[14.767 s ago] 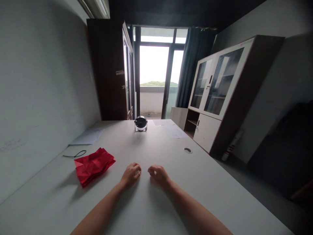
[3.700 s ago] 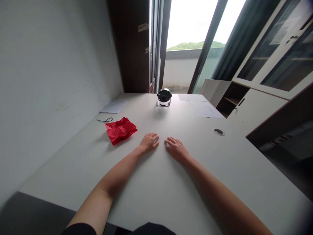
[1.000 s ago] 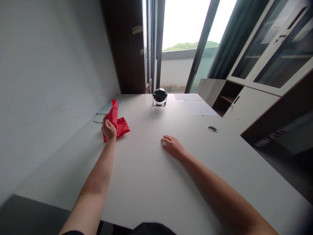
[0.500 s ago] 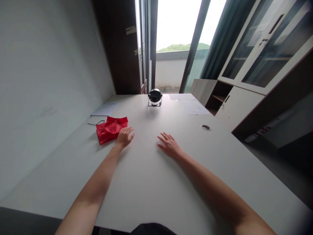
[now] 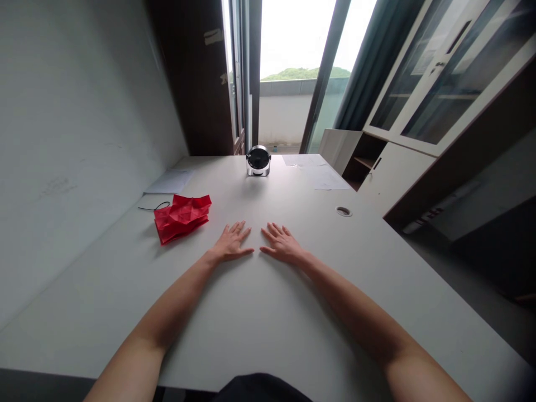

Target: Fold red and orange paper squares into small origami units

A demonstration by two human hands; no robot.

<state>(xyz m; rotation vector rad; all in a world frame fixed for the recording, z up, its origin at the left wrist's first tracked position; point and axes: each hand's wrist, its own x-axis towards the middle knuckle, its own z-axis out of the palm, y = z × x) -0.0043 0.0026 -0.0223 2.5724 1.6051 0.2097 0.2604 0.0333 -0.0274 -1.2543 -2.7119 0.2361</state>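
Observation:
My left hand (image 5: 233, 242) lies palm down on the white table (image 5: 255, 312), fingers spread, holding nothing. Close beside it, my right hand (image 5: 280, 243) rests flat in the same way, also with its fingers apart. A small gap separates the two thumbs. To the left of my left hand, and apart from it, is a crumpled red paper bag or folded red sheet (image 5: 183, 218); which of these I cannot tell. A thin black cord (image 5: 159, 207) loops out behind the red thing.
A round black device in a silver stand (image 5: 258, 161) stands at the table's far end. White papers (image 5: 329, 180) lie at the far right, another sheet (image 5: 170, 181) by the left wall. A cable hole (image 5: 343, 211) is at the right. White cabinets (image 5: 402, 173) stand beyond the right edge.
My left hand has moved right, away from the red thing, and now lies flat beside my right hand. The right hand has shifted slightly left. The view has turned a little.

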